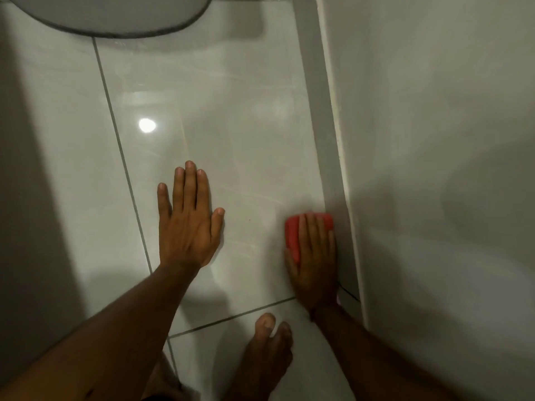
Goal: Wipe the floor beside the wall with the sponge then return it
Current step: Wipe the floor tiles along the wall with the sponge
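Observation:
A red sponge [293, 230] lies flat on the glossy white floor tiles [237, 134], pressed against the grey skirting [328, 146] at the foot of the white wall [434, 140]. My right hand [314, 261] covers most of the sponge and presses it down, fingers laid over its top. Only the sponge's left side and far edge show. My left hand [189, 218] rests flat on the tiles to the left, fingers spread, holding nothing.
A grey-rimmed mat [121, 15] lies at the top left. My bare foot [266, 351] stands on the tile just behind the right hand. A dark vertical surface [26, 198] borders the floor on the left. Grout lines cross the tiles.

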Demonstrator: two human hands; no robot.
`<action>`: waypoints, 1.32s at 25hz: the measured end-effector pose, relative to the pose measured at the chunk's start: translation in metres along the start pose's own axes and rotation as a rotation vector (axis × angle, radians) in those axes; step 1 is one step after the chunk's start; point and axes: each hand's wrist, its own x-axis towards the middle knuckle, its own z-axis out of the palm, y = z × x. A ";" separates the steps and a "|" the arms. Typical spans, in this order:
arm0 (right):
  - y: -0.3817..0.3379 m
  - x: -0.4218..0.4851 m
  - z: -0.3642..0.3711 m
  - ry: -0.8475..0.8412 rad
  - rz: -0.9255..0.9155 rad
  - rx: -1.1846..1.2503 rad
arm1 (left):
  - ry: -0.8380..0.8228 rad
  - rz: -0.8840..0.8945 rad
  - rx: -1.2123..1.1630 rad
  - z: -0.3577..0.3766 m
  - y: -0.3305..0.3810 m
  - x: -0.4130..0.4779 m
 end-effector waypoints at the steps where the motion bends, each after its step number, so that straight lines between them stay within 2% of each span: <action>1: 0.003 -0.022 0.003 -0.035 0.021 -0.001 | 0.002 -0.005 -0.008 0.002 0.002 -0.003; 5: 0.002 -0.006 -0.003 -0.049 -0.004 -0.030 | -0.007 -0.007 -0.012 0.001 0.004 -0.003; 9: -0.031 0.129 -0.028 0.096 -0.057 -0.025 | 0.004 -0.046 -0.029 -0.002 0.012 0.004; 12: -0.051 0.204 -0.040 0.112 -0.041 -0.012 | 0.019 -0.046 -0.025 0.001 0.012 0.009; 14: -0.040 0.186 -0.030 0.121 -0.057 -0.037 | 0.024 -0.031 -0.016 0.004 0.010 0.008; 16: -0.020 0.120 -0.018 0.106 -0.094 -0.062 | 0.020 -0.027 0.006 0.005 0.009 0.007; 19: 0.005 0.010 -0.004 -0.002 -0.069 -0.040 | 0.030 -0.031 0.011 0.005 0.008 0.007; 21: 0.008 -0.016 0.000 -0.046 -0.032 -0.028 | 0.040 -0.027 0.014 0.007 0.009 0.006; 23: 0.003 0.012 -0.003 -0.023 -0.056 -0.041 | 0.047 -0.024 0.013 0.009 0.009 0.007; 26: -0.021 0.117 -0.019 0.107 -0.109 -0.055 | 0.059 -0.030 0.017 0.012 0.007 0.007; 29: -0.039 0.194 -0.031 0.148 -0.088 0.008 | 0.073 -0.022 0.009 0.013 0.008 0.009; 31: -0.038 0.188 -0.026 0.145 -0.086 0.044 | 0.068 -0.030 0.017 0.013 0.007 0.008; 33: -0.026 0.144 -0.019 0.144 -0.082 0.052 | 0.048 -0.029 0.016 0.012 0.007 0.007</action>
